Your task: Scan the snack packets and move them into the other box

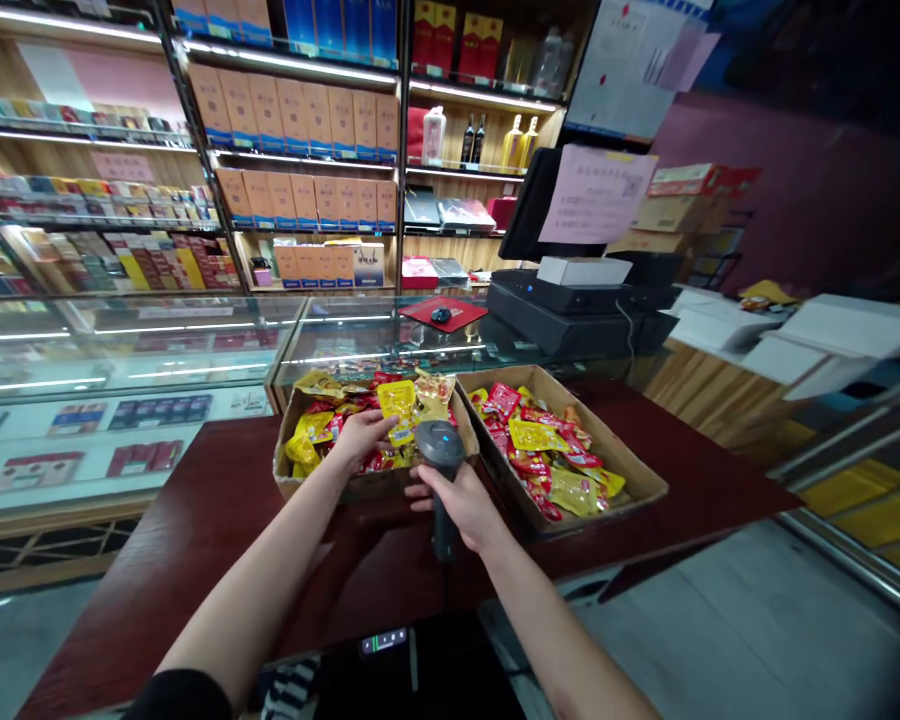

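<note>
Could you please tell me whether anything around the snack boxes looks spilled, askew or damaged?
Nothing looks plainly spilled or damaged. The right cardboard box sits angled away from the left cardboard box, slightly askew, and the snack packets are jumbled, but none shows loose on the dark red table.

Scanner (440,445), black, upright in right hand (461,500); yellow packet (397,402) at left hand's (364,438) fingers, beside it; box (375,487) of packets beneath that grip, second box (570,450) to its right.
</note>
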Demonstrator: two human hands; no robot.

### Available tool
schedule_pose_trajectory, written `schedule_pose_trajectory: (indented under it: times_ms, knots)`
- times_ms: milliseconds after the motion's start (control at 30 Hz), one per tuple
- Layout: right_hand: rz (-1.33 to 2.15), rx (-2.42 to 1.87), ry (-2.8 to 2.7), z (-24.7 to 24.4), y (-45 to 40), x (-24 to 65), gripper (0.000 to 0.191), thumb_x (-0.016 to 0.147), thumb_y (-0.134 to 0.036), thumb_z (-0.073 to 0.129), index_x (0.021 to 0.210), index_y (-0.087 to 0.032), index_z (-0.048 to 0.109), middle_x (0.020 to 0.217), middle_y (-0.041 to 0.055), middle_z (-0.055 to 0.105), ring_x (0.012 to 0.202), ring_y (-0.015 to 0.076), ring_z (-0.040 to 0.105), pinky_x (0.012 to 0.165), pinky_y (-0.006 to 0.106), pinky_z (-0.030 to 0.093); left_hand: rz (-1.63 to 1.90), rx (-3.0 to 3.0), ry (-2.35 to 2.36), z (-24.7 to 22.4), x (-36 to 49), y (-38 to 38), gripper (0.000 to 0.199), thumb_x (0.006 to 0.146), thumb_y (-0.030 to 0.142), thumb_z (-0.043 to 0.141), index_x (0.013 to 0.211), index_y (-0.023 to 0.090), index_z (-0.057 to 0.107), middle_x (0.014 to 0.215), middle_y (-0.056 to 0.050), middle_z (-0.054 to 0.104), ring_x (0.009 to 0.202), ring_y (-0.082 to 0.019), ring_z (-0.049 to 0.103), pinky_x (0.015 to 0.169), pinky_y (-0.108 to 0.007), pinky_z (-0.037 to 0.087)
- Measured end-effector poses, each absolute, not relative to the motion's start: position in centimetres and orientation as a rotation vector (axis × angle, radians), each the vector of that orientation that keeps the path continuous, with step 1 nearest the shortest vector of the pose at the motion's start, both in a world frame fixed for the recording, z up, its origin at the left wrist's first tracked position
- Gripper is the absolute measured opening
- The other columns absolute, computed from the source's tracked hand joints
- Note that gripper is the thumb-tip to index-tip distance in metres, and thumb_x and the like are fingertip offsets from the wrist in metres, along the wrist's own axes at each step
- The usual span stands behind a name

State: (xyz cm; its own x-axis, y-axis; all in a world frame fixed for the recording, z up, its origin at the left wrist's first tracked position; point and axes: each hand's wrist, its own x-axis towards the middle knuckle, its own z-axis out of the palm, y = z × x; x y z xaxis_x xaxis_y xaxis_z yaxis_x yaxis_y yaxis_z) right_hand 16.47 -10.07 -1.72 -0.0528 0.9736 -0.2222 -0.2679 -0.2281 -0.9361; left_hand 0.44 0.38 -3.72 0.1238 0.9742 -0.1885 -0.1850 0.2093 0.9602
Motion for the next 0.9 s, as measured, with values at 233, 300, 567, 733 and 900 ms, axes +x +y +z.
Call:
schedule_pose_trajectory:
  times_ms: [233,300,567,733,900]
  knots:
    - [1.541,-1.214,-0.953,-2.7,-11.8,15.1,0.033,0.066,-0.039,0.071,0.079,-0.014,0.054,0.066,-0.0005,0.059,0.049,0.0156,0.064,0.042,0.026,0.053,0.998,0.955,1.008,-4.9,0.1,0.8,0.033,0.06,0.029,0.083,0.085,0.011,0.071,0.057,0.001,0.059,0.045,-0.006,0.052,0.054,-0.023,0.055]
    - [1.532,-1.213,-0.964,-2.5,-11.7,15.0,0.032,0.067,-0.038,0.07,0.079,-0.015,0.053,0.065,-0.0017,0.057,0.047,0.0147,0.063,0.041,0.025,0.052,0.983,0.943,1.013,-4.8,0.0,0.8,0.036,0.058,0.03,0.084,0.086,0.011,0.07,0.06,0.0,0.061,0.047,-0.007,0.054,0.054,-0.024,0.055]
    - [1.532,-1.236,-1.006,-1.8,-11.3,14.4,0.028,0.069,-0.039,0.067,0.074,-0.015,0.053,0.056,-0.0028,0.055,0.042,0.0135,0.058,0.038,0.025,0.049,1.065,0.892,1.039,-5.0,-0.2,1.4,0.04,0.061,0.032,0.082,0.095,0.014,0.071,0.082,-0.005,0.071,0.059,-0.012,0.063,0.054,-0.021,0.053]
    - [1.502,-1.278,-1.145,-2.1,-10.5,13.6,0.026,0.074,-0.039,0.06,0.063,-0.017,0.051,0.041,-0.0033,0.05,0.032,0.0103,0.047,0.034,0.022,0.04,1.1,0.896,1.027,-5.4,-0.2,1.7,0.04,0.063,0.033,0.081,0.098,0.015,0.071,0.087,-0.006,0.072,0.06,-0.011,0.063,0.053,-0.019,0.05]
    - [1.438,-1.31,-1.184,-2.1,-9.8,13.3,0.024,0.074,-0.036,0.06,0.061,-0.019,0.05,0.038,-0.0043,0.048,0.029,0.0094,0.043,0.032,0.021,0.035,1.11,0.902,1.007,-6.0,-0.4,2.0,0.046,0.062,0.037,0.081,0.102,0.016,0.071,0.09,-0.006,0.072,0.064,-0.012,0.065,0.054,-0.021,0.051]
